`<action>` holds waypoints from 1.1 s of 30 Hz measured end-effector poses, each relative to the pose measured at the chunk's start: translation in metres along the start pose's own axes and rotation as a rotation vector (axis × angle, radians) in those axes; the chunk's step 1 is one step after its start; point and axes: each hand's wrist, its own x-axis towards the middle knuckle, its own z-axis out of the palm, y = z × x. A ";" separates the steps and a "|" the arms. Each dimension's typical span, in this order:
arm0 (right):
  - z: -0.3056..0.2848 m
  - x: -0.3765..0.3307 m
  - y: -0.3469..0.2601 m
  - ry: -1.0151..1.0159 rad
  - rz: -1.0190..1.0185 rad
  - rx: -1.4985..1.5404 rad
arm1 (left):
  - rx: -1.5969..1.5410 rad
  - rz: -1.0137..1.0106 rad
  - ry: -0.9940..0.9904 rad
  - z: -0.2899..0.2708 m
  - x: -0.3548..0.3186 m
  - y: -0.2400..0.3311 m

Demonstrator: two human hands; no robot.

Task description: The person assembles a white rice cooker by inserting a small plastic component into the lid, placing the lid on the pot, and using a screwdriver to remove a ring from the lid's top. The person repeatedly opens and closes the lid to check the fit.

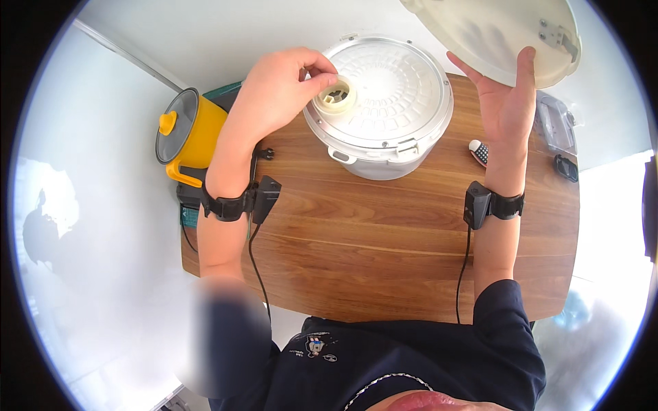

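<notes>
On the table stands a white round rice cooker (401, 161) with a silvery embossed metal top plate (391, 82). My left hand (277, 85) reaches over its left side, thumb and fingertips closed on the rim of a round cream-coloured steam vent (336, 108). The curled fingertips are partly hidden. At the upper right my right hand (506, 113) holds up a white domed cover (473, 27), thumb and a finger at its lower edge. A small metal bracket (558, 38) sits on the cover, whose top runs out of view.
A yellow pot with a grey lid (181, 127) stands left of my left forearm, near a black plug (266, 153). Right of the cooker lie a small shoe-shaped item (478, 152), a clear plastic package (555, 123) and a small black object (566, 168). Black wrist devices (266, 198) trail cables.
</notes>
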 end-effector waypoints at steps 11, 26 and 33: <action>0.015 -0.008 0.002 -0.002 -0.024 -0.063 | 0.019 0.063 0.053 0.004 0.005 -0.016; 0.008 0.005 0.004 0.094 0.040 -0.023 | 0.101 0.085 -0.044 -0.009 -0.011 -0.006; 0.009 0.005 0.004 0.090 0.039 -0.032 | 0.148 0.081 -0.086 -0.012 -0.009 0.002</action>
